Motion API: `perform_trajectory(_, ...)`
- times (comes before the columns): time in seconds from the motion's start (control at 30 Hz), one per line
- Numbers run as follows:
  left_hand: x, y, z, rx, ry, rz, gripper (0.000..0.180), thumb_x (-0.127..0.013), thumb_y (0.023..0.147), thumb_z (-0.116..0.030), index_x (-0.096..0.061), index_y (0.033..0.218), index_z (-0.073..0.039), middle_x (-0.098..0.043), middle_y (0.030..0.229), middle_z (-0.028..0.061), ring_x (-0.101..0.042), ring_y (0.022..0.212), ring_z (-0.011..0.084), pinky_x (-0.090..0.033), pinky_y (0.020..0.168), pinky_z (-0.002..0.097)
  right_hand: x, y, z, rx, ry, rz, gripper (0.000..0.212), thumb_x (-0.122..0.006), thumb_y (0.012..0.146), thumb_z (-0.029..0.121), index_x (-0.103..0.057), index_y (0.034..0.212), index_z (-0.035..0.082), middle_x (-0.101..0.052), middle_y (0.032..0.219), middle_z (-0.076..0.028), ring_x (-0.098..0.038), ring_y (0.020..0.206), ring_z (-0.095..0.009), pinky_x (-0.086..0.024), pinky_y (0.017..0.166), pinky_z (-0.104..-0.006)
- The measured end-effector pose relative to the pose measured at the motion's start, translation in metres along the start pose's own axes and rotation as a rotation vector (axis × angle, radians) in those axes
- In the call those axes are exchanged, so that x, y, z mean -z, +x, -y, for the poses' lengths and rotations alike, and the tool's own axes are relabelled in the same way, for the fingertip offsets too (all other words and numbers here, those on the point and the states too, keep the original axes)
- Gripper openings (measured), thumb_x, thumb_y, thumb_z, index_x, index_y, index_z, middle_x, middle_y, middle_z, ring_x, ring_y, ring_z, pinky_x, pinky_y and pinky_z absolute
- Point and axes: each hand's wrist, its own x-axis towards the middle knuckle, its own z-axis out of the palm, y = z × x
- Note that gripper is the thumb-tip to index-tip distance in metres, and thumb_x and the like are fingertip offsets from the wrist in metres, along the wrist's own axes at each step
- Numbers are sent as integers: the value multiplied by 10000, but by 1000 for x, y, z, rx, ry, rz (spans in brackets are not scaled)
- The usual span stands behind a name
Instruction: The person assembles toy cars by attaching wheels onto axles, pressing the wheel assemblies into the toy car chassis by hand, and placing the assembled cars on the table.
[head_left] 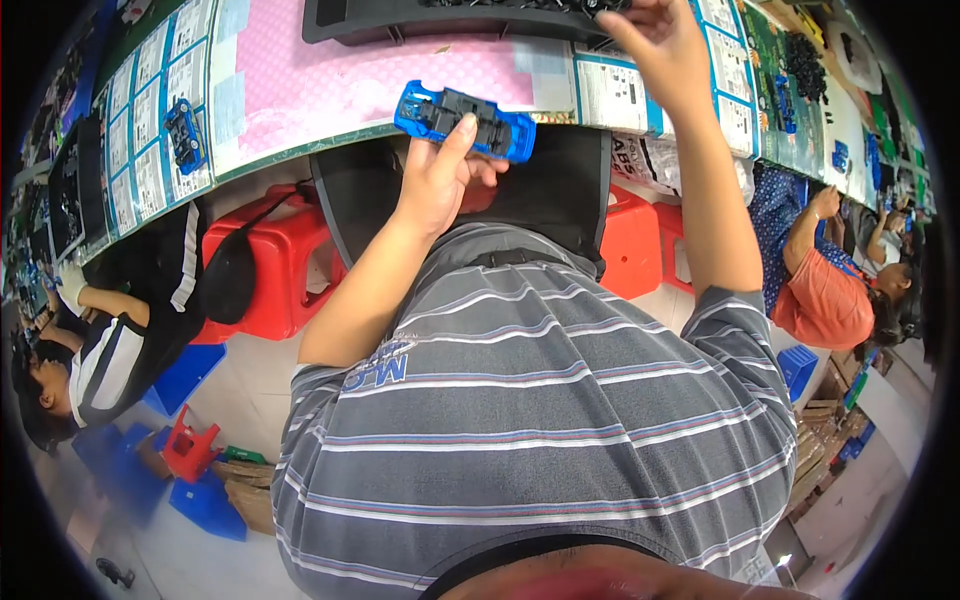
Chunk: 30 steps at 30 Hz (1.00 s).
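My left hand is closed around a blue toy car, held in front of the table edge. Its black underside faces up, and my thumb presses on it. My right hand reaches over the right end of a long black tray filled with small black parts. Thumb and forefinger look apart at the parts; the upper picture edge cuts off some of the fingers, and I see nothing held between them.
A pink patterned mat covers the table before me, with printed sheets on both sides. Another blue car lies at left. Red stools stand below. Co-workers sit on the left and right.
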Motion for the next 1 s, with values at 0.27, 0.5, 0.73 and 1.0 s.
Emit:
perform_trajectory(0.27,-4,3,4,-96,60,59,251,-517,1048,-213,-521,1225,-35,-665,1061,116,-674,857,189,-559,670,321,-44,-102,27,186,-189,348,534,-867,700,195,-603,1132,22,-660,1079,-144,-639,1017,-325,-512,895,-392)
perform_trajectory(0.5,-3,-2,7,-44,23,50,278,-543,1035,-198,-489,1259,-43,-643,1071,100,-668,864,179,-559,688,325,-45,-105,22,184,-151,400,609,-870,692,211,-599,1197,7,-657,1082,-157,-632,1035,-337,-506,907,-396)
perform_trajectory(0.73,-8,-1,3,-66,-32,0,263,-610,1005,-199,-550,1188,-20,-658,1005,81,-668,795,146,-584,664,296,-48,-101,21,194,-121,372,551,-885,652,188,-665,1115,-13,-672,1072,-153,-657,1009,-326,-528,889,-379)
perform_trajectory(1.0,-5,5,5,-39,-23,-1,253,-611,1005,-193,-546,1179,-21,-657,1000,78,-668,788,147,-589,678,303,-51,-98,17,175,-135,386,543,-893,636,176,-680,1099,-11,-682,1076,-147,-652,1030,-328,-524,903,-378)
